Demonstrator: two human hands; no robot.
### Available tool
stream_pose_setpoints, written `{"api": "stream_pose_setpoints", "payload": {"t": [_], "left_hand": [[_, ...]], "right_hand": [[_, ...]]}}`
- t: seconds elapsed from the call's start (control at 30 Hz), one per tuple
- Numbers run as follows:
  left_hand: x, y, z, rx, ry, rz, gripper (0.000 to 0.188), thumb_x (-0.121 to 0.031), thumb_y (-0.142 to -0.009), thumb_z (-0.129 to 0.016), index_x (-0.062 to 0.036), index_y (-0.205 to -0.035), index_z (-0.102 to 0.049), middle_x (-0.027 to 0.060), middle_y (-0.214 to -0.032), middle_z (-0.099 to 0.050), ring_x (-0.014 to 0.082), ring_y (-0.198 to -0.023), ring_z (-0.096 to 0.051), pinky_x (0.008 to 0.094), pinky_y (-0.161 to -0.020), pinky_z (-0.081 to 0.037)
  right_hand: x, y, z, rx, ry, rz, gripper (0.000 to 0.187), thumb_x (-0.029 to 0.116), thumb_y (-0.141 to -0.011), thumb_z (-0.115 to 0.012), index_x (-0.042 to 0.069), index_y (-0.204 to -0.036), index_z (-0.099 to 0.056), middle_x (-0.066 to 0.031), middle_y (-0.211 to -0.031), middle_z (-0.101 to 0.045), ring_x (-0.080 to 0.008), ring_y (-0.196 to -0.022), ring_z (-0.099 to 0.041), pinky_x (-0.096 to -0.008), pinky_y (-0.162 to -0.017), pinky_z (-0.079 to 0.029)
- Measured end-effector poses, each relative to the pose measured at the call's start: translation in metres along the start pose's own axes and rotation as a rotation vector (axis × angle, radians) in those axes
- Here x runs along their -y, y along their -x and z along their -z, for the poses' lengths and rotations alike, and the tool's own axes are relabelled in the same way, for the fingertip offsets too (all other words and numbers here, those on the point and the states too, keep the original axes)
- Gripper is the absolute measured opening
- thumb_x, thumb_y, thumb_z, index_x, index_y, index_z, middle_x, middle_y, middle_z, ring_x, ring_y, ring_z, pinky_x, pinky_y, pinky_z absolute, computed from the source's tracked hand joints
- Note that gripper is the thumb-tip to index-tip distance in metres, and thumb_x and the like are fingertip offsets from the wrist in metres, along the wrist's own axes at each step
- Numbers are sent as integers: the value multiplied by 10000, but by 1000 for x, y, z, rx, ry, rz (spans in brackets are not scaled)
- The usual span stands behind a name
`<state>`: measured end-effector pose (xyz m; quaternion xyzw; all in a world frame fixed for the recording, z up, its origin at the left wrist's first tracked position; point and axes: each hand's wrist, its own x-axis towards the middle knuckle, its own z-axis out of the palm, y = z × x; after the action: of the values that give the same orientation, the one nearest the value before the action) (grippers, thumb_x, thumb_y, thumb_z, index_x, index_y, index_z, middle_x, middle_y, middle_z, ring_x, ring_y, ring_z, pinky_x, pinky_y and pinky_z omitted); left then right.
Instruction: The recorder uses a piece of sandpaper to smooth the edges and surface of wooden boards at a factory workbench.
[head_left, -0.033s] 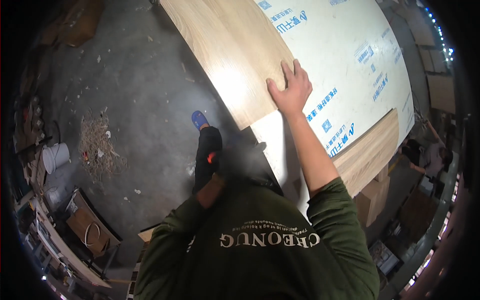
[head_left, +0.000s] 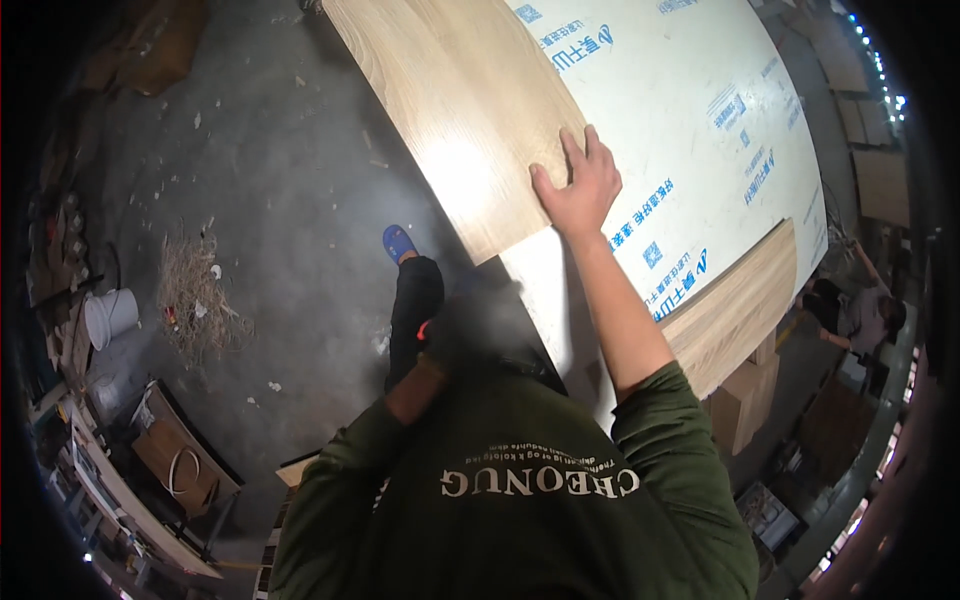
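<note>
My right hand (head_left: 587, 190) lies on a wood-grain board (head_left: 460, 120), fingers spread and open, at the board's right edge near its closest corner. That board rests on a large white sheet (head_left: 700, 130) with blue print. My left hand (head_left: 425, 372) is low beside my body, next to a dark shape (head_left: 480, 320) smeared by blur, with a small red spot at its edge. Its fingers are hidden, so what it grips cannot be made out. A second wood-grain strip (head_left: 735, 300) lies along the sheet's near right edge.
Boxy wooden pieces (head_left: 745, 400) stand below the sheet's near right edge. On the floor at left are a pile of thin strands (head_left: 200, 300) and a white bucket (head_left: 110, 317). Another person (head_left: 868, 318) is low down at far right. My foot wears a blue clog (head_left: 398, 240).
My right hand has shifted slightly toward me on the board. The dark blurred shape by my left hand has drawn in a little; the boards look much the same.
</note>
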<state>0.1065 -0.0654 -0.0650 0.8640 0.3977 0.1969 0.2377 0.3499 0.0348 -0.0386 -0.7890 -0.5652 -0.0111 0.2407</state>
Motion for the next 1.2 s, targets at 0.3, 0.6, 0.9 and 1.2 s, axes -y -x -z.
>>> {"api": "stream_pose_setpoints", "payload": {"t": [0.3, 0.6, 0.9, 1.2], "left_hand": [[104, -135, 64, -289, -39, 114, 380, -59, -895, -465, -79, -1257, -580, 119, -879, -636, 291, -777, -614, 393, -690, -491], [15, 40, -34, 131, -193, 0, 288, -100, -889, -501, -9, -1134, -621, 173, -843, -625, 293, -704, -613, 359, -626, -509], [72, 37, 92, -172, 797, 512, 217, -169, -866, -617, -12, -1015, -633, 115, -830, -668, 205, -694, -651, 326, -620, -533], [103, 61, 67, -285, 1877, 1180, 198, -229, -934, -576, -82, -1059, -618, 32, -851, -647, 142, -703, -622, 328, -689, -540]], "right_hand": [[5, 3, -4, -34, 44, 4, 639, 421, -702, -713, 131, -1264, -620, -177, -1426, -436, -341, -1298, -391, -494, -1066, -254], [4, 2, 3, -1, 25, -21, 662, 453, -722, -691, 136, -1295, -594, -178, -1454, -404, -351, -1319, -368, -510, -1075, -248], [63, 36, 2, 418, 193, 303, 945, 575, -826, -580, 34, -1505, -206, -224, -1568, -153, -407, -1457, -108, -594, -1147, -90], [160, -26, -37, 537, 124, 443, 937, 430, -819, -645, -2, -1500, -168, -193, -1575, -147, -366, -1464, -115, -576, -1152, -132]]}}
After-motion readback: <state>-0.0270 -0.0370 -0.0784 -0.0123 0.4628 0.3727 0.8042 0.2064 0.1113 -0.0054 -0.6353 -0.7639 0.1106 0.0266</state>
